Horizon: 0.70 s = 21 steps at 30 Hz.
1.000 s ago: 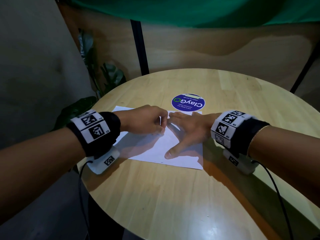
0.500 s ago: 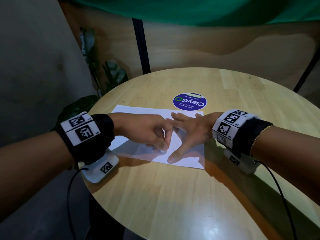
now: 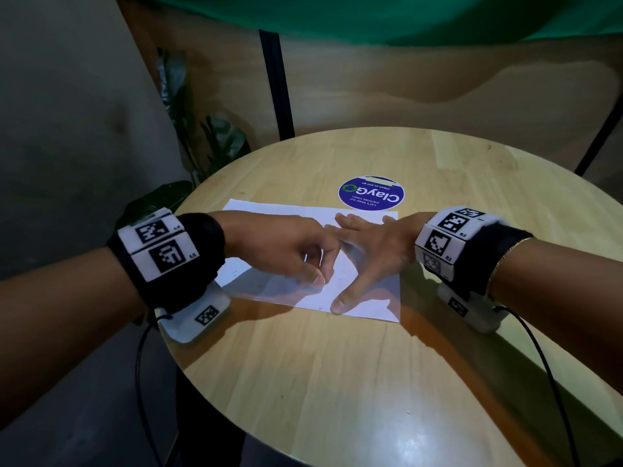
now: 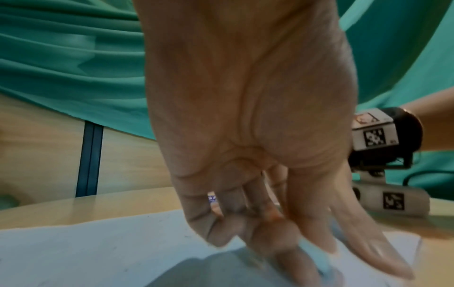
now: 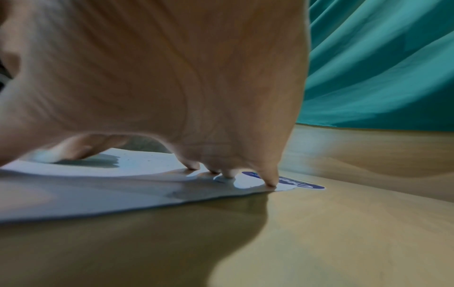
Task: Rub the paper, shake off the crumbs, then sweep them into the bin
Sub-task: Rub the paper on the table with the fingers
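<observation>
A white sheet of paper point(image 3: 269, 214) lies on the round wooden table point(image 3: 337, 382). My left hand point(image 3: 315, 276) hovers over the middle of the sheet, its curled fingers pinching a small pale eraser point(image 4: 317, 258) whose tip touches the paper point(image 4: 98, 242). In the right wrist view the eraser point(image 5: 44, 156) shows at the far left. My right hand point(image 3: 364, 257) lies flat on the sheet's right part, fingers spread and fingertips point(image 5: 270, 183) pressing the paper point(image 5: 123, 186) down. A few tiny dark specks point(image 3: 233, 273) dot the sheet. No bin is in view.
A round blue ClayGo sticker point(image 3: 371, 193) sits on the table just beyond the paper. Plant leaves point(image 3: 219, 143) stand past the table's left rim, with a black post point(image 3: 276, 79) and a green curtain point(image 3: 371, 15) behind. The table's near half is bare wood.
My left hand has slid from the far part of the sheet toward the near edge with the eraser. The right hand stays pressed on the paper.
</observation>
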Available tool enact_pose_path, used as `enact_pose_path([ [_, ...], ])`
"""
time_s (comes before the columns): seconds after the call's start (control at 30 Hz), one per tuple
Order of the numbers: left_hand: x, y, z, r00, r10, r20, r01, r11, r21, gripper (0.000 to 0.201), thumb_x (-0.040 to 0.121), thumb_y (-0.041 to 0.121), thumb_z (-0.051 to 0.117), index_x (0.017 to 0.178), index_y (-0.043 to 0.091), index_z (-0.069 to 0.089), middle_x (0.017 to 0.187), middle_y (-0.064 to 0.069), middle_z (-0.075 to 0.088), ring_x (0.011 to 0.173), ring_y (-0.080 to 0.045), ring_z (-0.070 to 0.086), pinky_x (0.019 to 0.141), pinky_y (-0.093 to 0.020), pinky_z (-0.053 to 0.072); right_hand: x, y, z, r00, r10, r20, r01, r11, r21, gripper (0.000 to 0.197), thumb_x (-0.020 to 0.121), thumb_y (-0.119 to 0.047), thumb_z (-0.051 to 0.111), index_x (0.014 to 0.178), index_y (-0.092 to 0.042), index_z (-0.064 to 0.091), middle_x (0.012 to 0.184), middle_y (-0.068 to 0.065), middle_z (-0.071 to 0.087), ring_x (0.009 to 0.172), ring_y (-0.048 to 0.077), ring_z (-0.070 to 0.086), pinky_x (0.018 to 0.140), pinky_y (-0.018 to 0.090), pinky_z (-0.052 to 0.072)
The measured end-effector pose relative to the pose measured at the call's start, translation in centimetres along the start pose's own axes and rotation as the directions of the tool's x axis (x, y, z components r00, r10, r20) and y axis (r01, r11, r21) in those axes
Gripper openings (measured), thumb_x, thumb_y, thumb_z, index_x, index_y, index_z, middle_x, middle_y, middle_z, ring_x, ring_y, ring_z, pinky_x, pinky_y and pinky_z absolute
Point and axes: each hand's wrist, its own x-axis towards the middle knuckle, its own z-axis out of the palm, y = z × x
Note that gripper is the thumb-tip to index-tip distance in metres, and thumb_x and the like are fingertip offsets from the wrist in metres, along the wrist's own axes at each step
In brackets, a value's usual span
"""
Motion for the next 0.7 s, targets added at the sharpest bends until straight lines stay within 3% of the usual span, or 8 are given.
enact_pose_path([
  [0.07, -0.1, 0.2, -0.3, 0.998, -0.008, 0.063, 0.009, 1.000, -0.011, 0.013, 0.102, 0.021, 0.076, 0.090, 0.026, 0.071, 0.094, -0.005, 0.081, 0.080, -0.012, 0.068, 0.082, -0.035, 0.055, 0.0, 0.0, 0.0, 1.000, 0.004, -0.005, -0.004, 1.000, -0.009, 0.147, 0.057, -0.099, 0.067, 0.164, -0.044, -0.019, 0.171, -0.017, -0.028, 0.159, 0.010, -0.024, 0.129, 0.060, -0.002],
  [0.17, 0.2, 0.0, -0.3, 0.999, -0.017, -0.049, 0.019, 0.999, 0.039, 0.014, 0.101, 0.022, 0.075, 0.090, 0.030, 0.071, 0.093, 0.004, 0.081, 0.082, -0.007, 0.069, 0.080, -0.026, 0.052, 0.1, 0.1, -0.1, 1.000, -0.001, 0.004, 0.001, 1.000, 0.016, 0.149, 0.053, -0.101, 0.066, 0.163, -0.048, -0.018, 0.171, -0.018, -0.029, 0.159, 0.009, -0.024, 0.128, 0.060, -0.003],
  [0.23, 0.0, 0.0, -0.4, 1.000, -0.008, 0.001, 0.008, 0.999, 0.046, 0.018, 0.102, 0.021, 0.074, 0.088, 0.031, 0.069, 0.088, 0.008, 0.078, 0.077, -0.007, 0.064, 0.075, -0.022, 0.048, 0.0, 0.1, -0.2, 1.000, 0.000, 0.005, 0.000, 1.000, 0.002, 0.150, 0.052, -0.102, 0.066, 0.163, -0.047, -0.019, 0.171, -0.019, -0.029, 0.158, 0.008, -0.024, 0.128, 0.060, -0.001],
  [0.3, -0.2, 0.2, -0.6, 0.996, -0.024, 0.082, 0.022, 0.999, 0.024, 0.014, 0.102, 0.021, 0.075, 0.090, 0.027, 0.072, 0.085, 0.008, 0.076, 0.076, -0.009, 0.063, 0.076, -0.027, 0.049, -0.2, 0.0, -0.2, 1.000, 0.018, 0.011, -0.018, 1.000, -0.005, 0.147, 0.058, -0.098, 0.067, 0.165, -0.043, -0.019, 0.170, -0.019, -0.029, 0.158, 0.008, -0.024, 0.129, 0.058, -0.002],
  [0.43, 0.0, 0.2, -0.6, 1.000, -0.018, 0.010, 0.018, 0.999, 0.035, 0.019, 0.102, 0.020, 0.075, 0.087, 0.030, 0.071, 0.088, 0.008, 0.078, 0.076, -0.006, 0.063, 0.076, -0.025, 0.046, -0.5, -0.2, -0.3, 1.000, 0.009, 0.012, -0.009, 1.000, 0.002, 0.146, 0.061, -0.095, 0.069, 0.165, -0.042, -0.020, 0.171, -0.016, -0.030, 0.158, 0.008, -0.025, 0.128, 0.057, -0.006],
  [0.53, -0.3, 0.8, -0.8, 0.992, -0.038, 0.118, 0.032, 0.998, 0.055, 0.013, 0.102, 0.020, 0.076, 0.089, 0.024, 0.074, 0.081, 0.013, 0.073, 0.074, -0.009, 0.061, 0.076, -0.027, 0.050, -0.4, -0.3, -0.2, 1.000, 0.012, 0.005, -0.012, 1.000, -0.015, 0.145, 0.063, -0.094, 0.068, 0.165, -0.041, -0.019, 0.171, -0.016, -0.030, 0.158, 0.008, -0.025, 0.129, 0.057, -0.006],
  [0.6, 0.3, 1.0, -0.8, 0.999, -0.044, 0.018, 0.043, 0.997, 0.057, 0.011, 0.101, 0.019, 0.076, 0.091, 0.024, 0.075, 0.082, 0.014, 0.076, 0.074, -0.007, 0.065, 0.076, -0.025, 0.051, -0.3, -0.2, -0.2, 1.000, -0.001, -0.002, 0.001, 1.000, -0.004, 0.143, 0.061, -0.095, 0.068, 0.166, -0.044, -0.014, 0.172, -0.015, -0.028, 0.158, 0.009, -0.024, 0.128, 0.059, -0.005],
  [0.7, 1.3, 1.1, 0.1, 0.982, -0.067, -0.178, 0.084, 0.993, 0.089, 0.004, 0.100, 0.023, 0.075, 0.096, 0.025, 0.075, 0.089, 0.005, 0.082, 0.076, -0.001, 0.068, 0.072, -0.021, 0.049, 0.1, 0.1, -0.2, 1.000, -0.017, 0.001, 0.017, 1.000, 0.001, 0.140, 0.057, -0.099, 0.067, 0.165, -0.047, -0.008, 0.172, -0.013, -0.028, 0.158, 0.008, -0.026, 0.127, 0.062, -0.004],
])
